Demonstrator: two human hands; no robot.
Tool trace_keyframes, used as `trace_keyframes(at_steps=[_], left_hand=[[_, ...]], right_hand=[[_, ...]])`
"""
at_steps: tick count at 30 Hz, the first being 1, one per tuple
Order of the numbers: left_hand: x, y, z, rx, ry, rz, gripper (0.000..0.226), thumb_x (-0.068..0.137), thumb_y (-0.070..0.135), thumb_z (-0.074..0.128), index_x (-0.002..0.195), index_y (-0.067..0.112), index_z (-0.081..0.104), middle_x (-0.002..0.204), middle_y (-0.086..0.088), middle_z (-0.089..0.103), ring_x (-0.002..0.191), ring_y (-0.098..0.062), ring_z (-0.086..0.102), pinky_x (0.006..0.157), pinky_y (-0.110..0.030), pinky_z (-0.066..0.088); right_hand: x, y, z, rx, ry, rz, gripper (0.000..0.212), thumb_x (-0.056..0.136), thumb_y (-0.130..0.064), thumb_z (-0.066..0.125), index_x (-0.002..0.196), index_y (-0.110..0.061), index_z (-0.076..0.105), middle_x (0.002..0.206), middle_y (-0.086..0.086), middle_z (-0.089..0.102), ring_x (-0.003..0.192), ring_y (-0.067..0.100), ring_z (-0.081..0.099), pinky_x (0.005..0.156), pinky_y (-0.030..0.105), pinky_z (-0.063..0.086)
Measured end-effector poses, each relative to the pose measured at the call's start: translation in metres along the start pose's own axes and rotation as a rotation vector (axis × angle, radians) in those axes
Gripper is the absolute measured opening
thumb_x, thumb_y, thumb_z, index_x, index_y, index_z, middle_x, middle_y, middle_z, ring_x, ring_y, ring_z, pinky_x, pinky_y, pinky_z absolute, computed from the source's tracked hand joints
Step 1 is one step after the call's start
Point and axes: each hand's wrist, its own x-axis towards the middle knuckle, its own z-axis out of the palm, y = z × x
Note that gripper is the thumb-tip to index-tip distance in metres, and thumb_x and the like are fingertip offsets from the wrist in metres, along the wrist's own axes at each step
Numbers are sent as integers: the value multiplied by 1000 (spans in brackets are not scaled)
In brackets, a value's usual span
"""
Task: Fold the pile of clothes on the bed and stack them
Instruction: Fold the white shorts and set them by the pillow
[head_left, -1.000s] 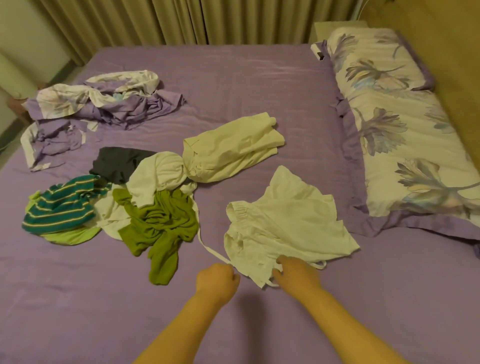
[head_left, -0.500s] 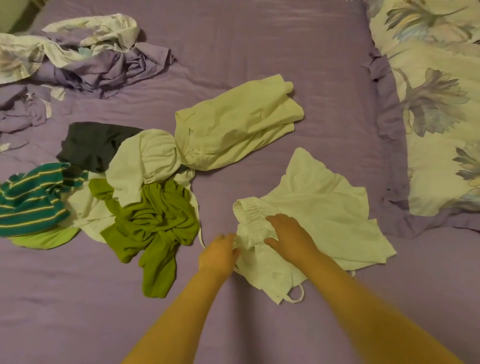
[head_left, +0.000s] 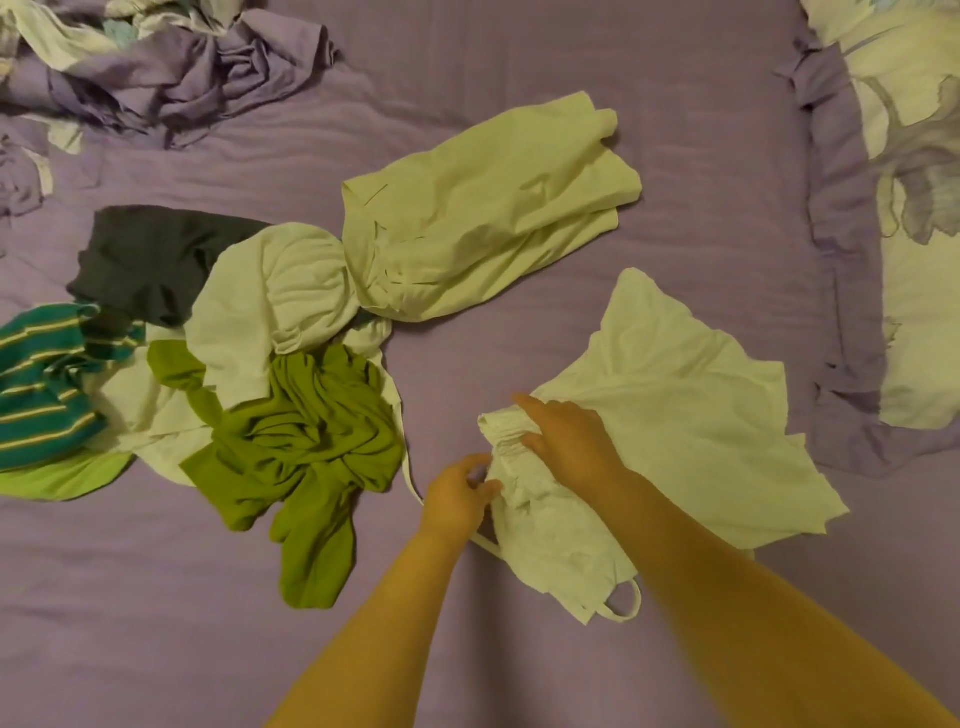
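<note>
Left grip (head_left: 460, 493) pinching white garment (head_left: 675, 431), fingertips hidden

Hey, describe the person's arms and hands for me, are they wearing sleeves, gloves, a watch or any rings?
Both forearms are bare as far as the picture shows: no sleeves reach into view. The left hand and the right hand wear no gloves. No watch, bracelet or band shows at either wrist, and no ring is visible, though the left hand's fingers are partly hidden and the arms are slightly blurred.

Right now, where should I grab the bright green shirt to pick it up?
Probably the bunched middle of the green shirt, coming straight down from above. It lies crumpled on top of the pile, nothing covering it, and one end trails loose toward you.
</note>
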Motion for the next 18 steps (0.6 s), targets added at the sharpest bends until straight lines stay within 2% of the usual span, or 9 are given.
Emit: trace_keyframes(at_steps=[2,6,10,13,16,18], left_hand=[[-5,7,-1,-29,39,-9,29,90,9,59,118,10,63,102,-11,70,81,-19,66,65,-10,45],[-20,37,-11,6,80,78,21,90,7,56,107,7,68,89,-14,72,83,-26,68,77,-30,53],[-44,78,-27,-5,107,183,14,92,11,56,98,7,68,85,-11,70,73,-18,63,61,-23,47],[-69,111,-40,19,125,282,13,94,17,55,96,7,64,87,-8,68,79,-20,62,66,-28,48],[-99,145,-54,68,177,403,12,95,21,53,91,11,59,83,1,61,72,-13,54,59,-24,40],[-119,169,-64,81,209,483,13,95,21,55,84,14,56,78,5,57,68,-10,51,59,-25,38]], right_hand=[[-10,6,-7,135,39,26,43,99,-33,41,142,-28,37,132,5,55,118,22,51,101,36,39],[-39,20,-41,366,172,74,35,98,-29,46,131,-20,52,124,8,60,112,22,55,94,27,40],[-77,29,-88,474,327,70,35,96,-30,50,130,-21,51,124,1,60,110,18,57,85,24,41],[-109,34,-128,522,472,106,34,96,-32,51,128,-22,52,121,1,62,107,20,57,80,28,41],[-142,39,-169,599,597,189,29,95,-33,52,120,-19,56,107,5,65,94,22,58,77,33,43],[-166,41,-197,631,694,205,27,95,-32,53,116,-16,58,104,3,64,91,20,55,76,32,41]])
